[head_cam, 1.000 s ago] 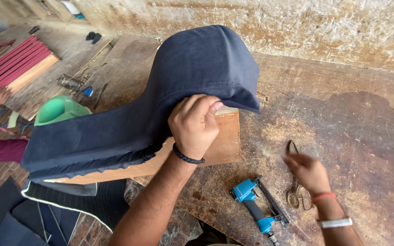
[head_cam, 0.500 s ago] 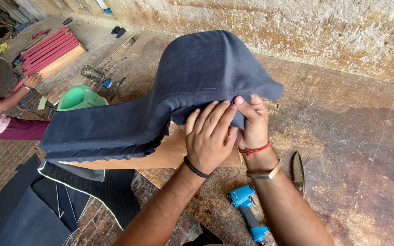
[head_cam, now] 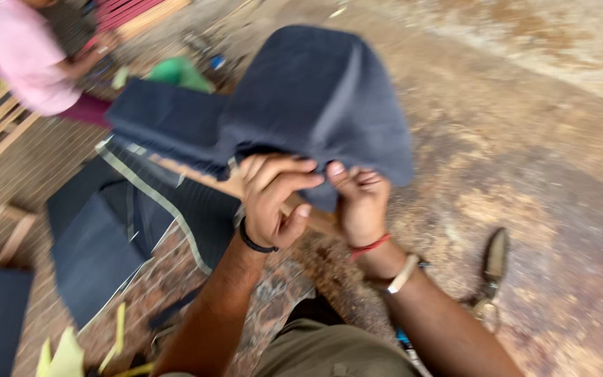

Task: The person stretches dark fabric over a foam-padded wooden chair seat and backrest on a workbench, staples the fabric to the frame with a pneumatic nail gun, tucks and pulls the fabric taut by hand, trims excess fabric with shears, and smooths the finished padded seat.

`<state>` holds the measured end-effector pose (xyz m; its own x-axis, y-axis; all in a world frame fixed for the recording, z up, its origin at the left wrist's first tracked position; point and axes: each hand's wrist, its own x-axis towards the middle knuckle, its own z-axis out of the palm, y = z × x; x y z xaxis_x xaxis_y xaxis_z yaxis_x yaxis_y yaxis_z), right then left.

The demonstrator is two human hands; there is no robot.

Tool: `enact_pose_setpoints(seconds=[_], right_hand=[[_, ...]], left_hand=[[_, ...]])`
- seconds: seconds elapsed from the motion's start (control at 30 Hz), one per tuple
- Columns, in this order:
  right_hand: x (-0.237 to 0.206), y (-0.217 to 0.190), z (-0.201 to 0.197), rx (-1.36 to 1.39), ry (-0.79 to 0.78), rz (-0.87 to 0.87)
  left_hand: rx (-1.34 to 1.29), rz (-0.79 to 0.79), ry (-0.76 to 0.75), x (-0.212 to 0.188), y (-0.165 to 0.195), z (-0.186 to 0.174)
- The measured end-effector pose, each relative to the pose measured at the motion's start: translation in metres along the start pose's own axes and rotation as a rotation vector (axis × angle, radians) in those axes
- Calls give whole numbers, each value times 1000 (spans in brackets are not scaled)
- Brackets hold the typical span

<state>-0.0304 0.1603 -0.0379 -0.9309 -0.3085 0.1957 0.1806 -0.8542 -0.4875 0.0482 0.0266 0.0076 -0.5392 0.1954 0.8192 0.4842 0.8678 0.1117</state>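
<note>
both hands meet at the near edge of the counter (head_cam: 560, 181), on the lower hem of a dark navy fabric cover (head_cam: 315, 105) that is drawn over a moulded seat form. the left hand (head_cam: 273, 202) curls over the hem, its fingers (head_cam: 280, 171) clenched on a fold of the cloth with the thumb tucked below; the right hand (head_cam: 361, 206) sits just beside it, fingers (head_cam: 368, 180) bent and pinching the same edge from the other side. held this way, the cloth looks pulled taut down over the form and around its rim, where a strip of pale wooden board (head_cam: 228, 185) shows under the hem; that reads as a grip for stretching the cover, not for lifting it. the picture is blurred, so how far the hem wraps under cannot be told.

a pair of scissors (head_cam: 491, 276) lies on the counter, well apart to the right of the hands. the counter is rough, stained and dusty brown, with a pale patch near the far edge. to the left, below it, a brick floor (head_cam: 36, 160) carries cut dark panels with light edging (head_cam: 127, 223), a green container (head_cam: 176, 73) and red slats at the far left. another person in a pink top (head_cam: 19, 56) sits there on the floor.
</note>
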Motion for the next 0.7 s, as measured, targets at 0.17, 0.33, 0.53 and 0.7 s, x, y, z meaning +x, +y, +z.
enact_pose_setpoints(seconds=[0.17, 0.33, 0.53, 0.7], right_hand=[[12, 6, -3, -170, -62, -54], [13, 13, -14, -260, -58, -21], [13, 20, -33, -276, 58, 124], [-5, 10, -83, -442, -76, 107]], left_hand=[[307, -235, -46, 38, 2, -33], [444, -360, -667, 112, -6, -27], [531, -447, -947, 153, 3, 0], [678, -407, -1115, 171, 14, 25]])
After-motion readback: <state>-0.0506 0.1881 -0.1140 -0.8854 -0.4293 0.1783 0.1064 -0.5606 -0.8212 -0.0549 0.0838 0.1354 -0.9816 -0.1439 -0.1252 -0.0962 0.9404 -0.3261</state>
